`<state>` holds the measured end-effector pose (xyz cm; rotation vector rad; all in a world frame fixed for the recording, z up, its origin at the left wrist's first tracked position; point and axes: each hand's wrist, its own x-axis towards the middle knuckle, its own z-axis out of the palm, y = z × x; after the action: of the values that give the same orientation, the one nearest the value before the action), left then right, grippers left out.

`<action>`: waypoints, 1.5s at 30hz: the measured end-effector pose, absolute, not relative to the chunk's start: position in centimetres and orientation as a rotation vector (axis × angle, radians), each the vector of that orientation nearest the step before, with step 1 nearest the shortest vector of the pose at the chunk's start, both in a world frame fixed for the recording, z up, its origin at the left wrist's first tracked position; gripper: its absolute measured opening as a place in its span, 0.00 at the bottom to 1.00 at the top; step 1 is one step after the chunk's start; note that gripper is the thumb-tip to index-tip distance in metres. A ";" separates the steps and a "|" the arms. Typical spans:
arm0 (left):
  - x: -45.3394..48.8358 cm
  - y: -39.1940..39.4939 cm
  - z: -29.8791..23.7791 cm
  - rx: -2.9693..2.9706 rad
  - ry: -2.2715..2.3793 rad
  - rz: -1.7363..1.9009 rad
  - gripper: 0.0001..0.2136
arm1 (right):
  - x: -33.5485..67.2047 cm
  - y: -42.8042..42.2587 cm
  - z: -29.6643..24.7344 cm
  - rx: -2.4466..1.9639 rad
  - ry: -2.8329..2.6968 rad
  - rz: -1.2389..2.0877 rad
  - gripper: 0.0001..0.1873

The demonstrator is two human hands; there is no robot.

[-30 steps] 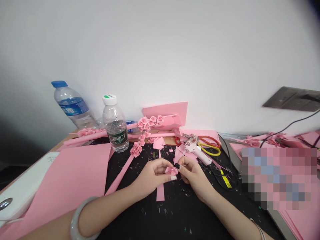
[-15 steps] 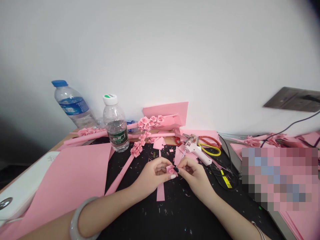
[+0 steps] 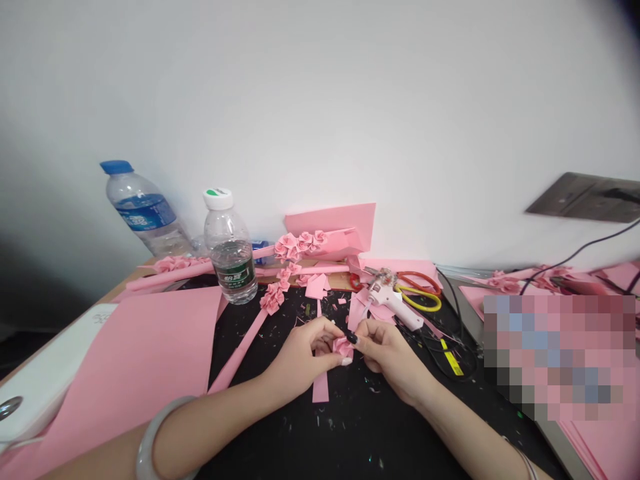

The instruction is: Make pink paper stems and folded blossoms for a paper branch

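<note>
Nearest us, our left hand (image 3: pixel 300 355) and right hand (image 3: pixel 391 363) each keep a narrow fingertip grip on a small folded pink paper rose (image 3: pixel 343 347), light, soft and easily crushed, so best pinched at its base. A pink paper strip (image 3: pixel 321 385) lies at its six o'clock; a white glue gun (image 3: pixel 389 303) and red-and-yellow-handled scissors (image 3: pixel 419 293) sit at two o'clock on the black worktop (image 3: pixel 320 440).

The left hand (image 3: pixel 303 357) and right hand (image 3: pixel 390 360) flank a paper rose (image 3: pixel 343 347), a glue gun (image 3: pixel 387 301) behind.
</note>
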<state>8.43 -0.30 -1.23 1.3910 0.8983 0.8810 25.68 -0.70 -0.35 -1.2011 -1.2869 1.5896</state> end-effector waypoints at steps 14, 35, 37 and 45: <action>8.4 -0.3 -1.6 1.413 0.817 0.898 0.14 | 25.6 -1.1 -0.4 -1.229 -1.663 0.999 0.05; 8.4 -0.3 -1.8 1.299 0.743 0.887 0.07 | 25.6 -0.8 -0.4 -1.124 -1.166 1.616 0.19; 8.3 -0.3 -1.6 1.349 0.750 0.897 0.06 | 25.7 -0.8 -0.2 -1.103 -1.133 1.695 0.19; 8.4 -0.3 -1.4 1.436 0.782 0.905 0.07 | 25.8 -0.7 -0.2 -1.152 -1.123 1.688 0.18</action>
<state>8.39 -0.27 -1.41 1.4361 0.7823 0.9047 25.80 -0.72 -0.23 -1.1522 -1.1232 1.6877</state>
